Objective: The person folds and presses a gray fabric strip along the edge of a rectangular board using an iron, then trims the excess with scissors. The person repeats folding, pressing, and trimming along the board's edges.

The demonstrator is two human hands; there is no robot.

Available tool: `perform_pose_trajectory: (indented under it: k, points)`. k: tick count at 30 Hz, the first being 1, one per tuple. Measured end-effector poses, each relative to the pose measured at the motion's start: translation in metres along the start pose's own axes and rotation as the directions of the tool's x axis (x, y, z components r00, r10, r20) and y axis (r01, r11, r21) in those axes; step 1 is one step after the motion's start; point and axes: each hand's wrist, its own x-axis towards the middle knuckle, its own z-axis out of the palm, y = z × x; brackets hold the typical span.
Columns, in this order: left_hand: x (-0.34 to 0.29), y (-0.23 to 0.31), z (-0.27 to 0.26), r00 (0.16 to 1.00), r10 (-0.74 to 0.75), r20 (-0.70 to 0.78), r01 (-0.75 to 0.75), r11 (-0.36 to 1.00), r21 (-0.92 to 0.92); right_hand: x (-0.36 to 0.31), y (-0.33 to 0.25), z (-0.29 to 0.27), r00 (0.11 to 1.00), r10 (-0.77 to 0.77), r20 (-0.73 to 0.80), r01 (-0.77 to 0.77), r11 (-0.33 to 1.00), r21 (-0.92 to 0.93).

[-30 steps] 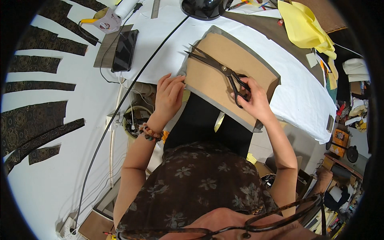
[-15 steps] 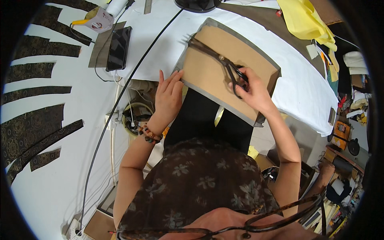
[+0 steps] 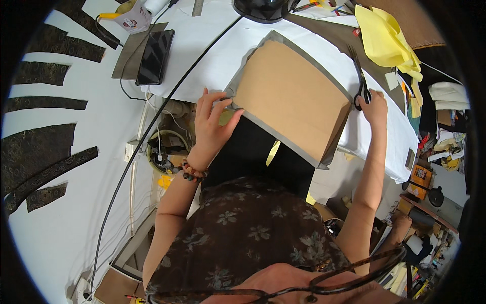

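Note:
A tan board with a grey fabric border folded along its edges [image 3: 293,96] lies tilted over the near edge of the white table and my lap. My left hand [image 3: 215,124] is at its left corner, thumb and fingers curled round the grey edge. Away from the board on the right, my right hand [image 3: 375,109] holds black-handled scissors [image 3: 362,81] by a handle loop. The blades point to the far side and look nearly closed, lying over the white table covering.
A black phone [image 3: 156,57] lies on a grey-brown piece at the left. A black cable [image 3: 152,124] crosses beside my left arm. Dark patterned fabric strips [image 3: 38,147] spread at far left. Yellow cloth [image 3: 382,38] and a black lamp base [image 3: 260,10] are at the back.
My right hand has carried the scissors from above the board out to the table at its right. My left hand has gone from lying flat at the left edge to curling round the corner.

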Motion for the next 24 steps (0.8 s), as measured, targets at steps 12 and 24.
perform_pose_trajectory:
  k: [12, 24]
  points:
    - [-0.002, -0.002, 0.004, 0.992, -0.113, -0.05, 0.11, 0.993, -0.053, -0.022, -0.276, -0.028, 0.619, -0.73, -0.291, 0.571, 0.164, 0.805]
    - [-0.01, -0.005, 0.002, 0.999, -0.021, 0.031, 0.017, 0.994, 0.109, -0.015, -0.285, -0.012, 0.496, -0.744, -0.448, 0.743, 0.096, 0.663]
